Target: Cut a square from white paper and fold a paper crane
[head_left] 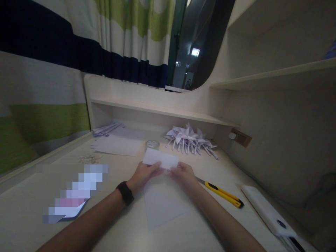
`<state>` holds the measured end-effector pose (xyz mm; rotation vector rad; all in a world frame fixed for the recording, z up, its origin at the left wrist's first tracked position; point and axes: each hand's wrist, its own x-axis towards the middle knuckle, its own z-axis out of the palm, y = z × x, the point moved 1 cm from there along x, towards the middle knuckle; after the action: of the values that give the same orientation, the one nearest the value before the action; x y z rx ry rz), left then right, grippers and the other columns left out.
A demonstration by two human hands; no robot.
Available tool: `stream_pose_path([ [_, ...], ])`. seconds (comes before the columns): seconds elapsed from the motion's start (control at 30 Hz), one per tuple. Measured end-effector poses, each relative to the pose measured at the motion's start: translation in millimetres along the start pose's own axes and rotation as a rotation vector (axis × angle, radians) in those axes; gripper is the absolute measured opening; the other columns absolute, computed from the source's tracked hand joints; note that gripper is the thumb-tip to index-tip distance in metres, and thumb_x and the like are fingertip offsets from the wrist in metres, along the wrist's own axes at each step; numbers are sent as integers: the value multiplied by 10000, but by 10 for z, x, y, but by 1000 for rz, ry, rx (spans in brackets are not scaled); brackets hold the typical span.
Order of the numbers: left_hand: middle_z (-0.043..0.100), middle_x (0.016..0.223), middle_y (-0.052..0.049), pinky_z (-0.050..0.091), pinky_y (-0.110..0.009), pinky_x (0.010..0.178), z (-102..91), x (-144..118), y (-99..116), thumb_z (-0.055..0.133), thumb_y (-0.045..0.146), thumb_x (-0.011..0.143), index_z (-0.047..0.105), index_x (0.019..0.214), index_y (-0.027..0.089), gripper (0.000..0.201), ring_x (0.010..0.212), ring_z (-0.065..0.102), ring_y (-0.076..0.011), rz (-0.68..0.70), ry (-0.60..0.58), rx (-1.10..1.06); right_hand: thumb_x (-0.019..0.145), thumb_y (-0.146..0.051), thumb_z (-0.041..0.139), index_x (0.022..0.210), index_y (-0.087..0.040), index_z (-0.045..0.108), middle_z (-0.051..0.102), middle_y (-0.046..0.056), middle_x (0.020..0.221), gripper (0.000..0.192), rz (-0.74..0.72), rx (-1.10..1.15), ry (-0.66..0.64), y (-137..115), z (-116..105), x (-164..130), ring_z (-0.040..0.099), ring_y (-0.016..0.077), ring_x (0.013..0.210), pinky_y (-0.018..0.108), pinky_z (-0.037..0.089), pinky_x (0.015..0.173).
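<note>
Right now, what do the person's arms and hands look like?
The left hand and right hand wear no gloves. A wide black band, maybe a watch, wraps the left wrist; no band shows on the right one. Both forearms show no sleeves.

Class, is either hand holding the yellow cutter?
No, the yellow cutter lies on the table beside the right forearm, while the left hand and right hand hold white paper.
</note>
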<state>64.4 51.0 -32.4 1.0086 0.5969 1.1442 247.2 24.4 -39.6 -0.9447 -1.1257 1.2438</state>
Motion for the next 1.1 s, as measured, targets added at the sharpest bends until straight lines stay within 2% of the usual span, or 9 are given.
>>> stream_pose_path([
  [0.37, 679, 1079, -175, 522, -391, 903, 17, -14, -1, 770, 238, 709, 646, 1010, 64, 369, 914, 676, -247, -34, 5, -28, 585, -364, 808, 849, -150, 649, 702, 56, 732, 375, 1, 19, 23, 16, 10, 4, 675, 185, 628, 282, 543, 621],
  [0.53, 681, 1067, -189, 517, -405, 909, 9, -17, 32, 739, 249, 747, 647, 1015, 40, 352, 910, 678, -254, -24, -19, -34, 558, -321, 811, 816, -141, 619, 689, 44, 678, 368, -4, 39, 72, -15, -9, 20, 658, 164, 564, 255, 527, 566],
  [0.67, 673, 1084, -195, 507, -421, 922, 22, -29, 101, 730, 241, 754, 644, 1031, 40, 353, 916, 677, -264, -2, 5, -24, 566, -320, 806, 1071, -197, 528, 676, -9, 615, 590, -95, -4, 143, -133, -26, 10, 642, 162, 538, 266, 514, 563],
  [0.73, 667, 1102, -191, 504, -419, 927, 36, -40, 135, 735, 230, 748, 646, 1025, 46, 344, 930, 673, -265, 3, 26, -35, 574, -308, 803, 1170, -231, 483, 690, -13, 665, 681, -173, -62, 122, -210, -18, -6, 644, 162, 579, 276, 512, 594],
  [0.8, 663, 1116, -180, 502, -407, 932, 50, -52, 159, 741, 220, 739, 651, 1018, 59, 335, 945, 667, -259, 3, 31, -53, 557, -290, 810, 1127, -229, 553, 706, 10, 765, 628, -222, -130, 58, -265, -1, -21, 649, 171, 660, 284, 509, 638],
  [0.9, 657, 1129, -179, 490, -396, 946, 70, -64, 171, 729, 224, 753, 646, 1030, 62, 332, 965, 660, -253, -15, -23, -58, 570, -295, 797, 945, -199, 690, 713, 36, 840, 402, -234, -233, -11, -272, 18, -29, 643, 187, 721, 300, 499, 671],
  [1.0, 661, 1103, -201, 496, -391, 925, 82, -70, 179, 716, 236, 764, 630, 1056, 50, 357, 940, 667, -256, -46, -82, -19, 613, -317, 768, 853, -198, 744, 727, 48, 814, 269, -212, -350, 16, -221, 4, -18, 647, 208, 729, 336, 501, 697],
  [1.1, 654, 1124, -168, 535, -412, 842, 77, -70, 237, 721, 234, 751, 516, 1261, 138, 558, 876, 686, -254, 18, -64, 27, 615, -340, 768, 825, -194, 757, 736, 61, 796, 257, -194, -371, 49, -186, -31, 1, 654, 218, 724, 352, 504, 711],
])
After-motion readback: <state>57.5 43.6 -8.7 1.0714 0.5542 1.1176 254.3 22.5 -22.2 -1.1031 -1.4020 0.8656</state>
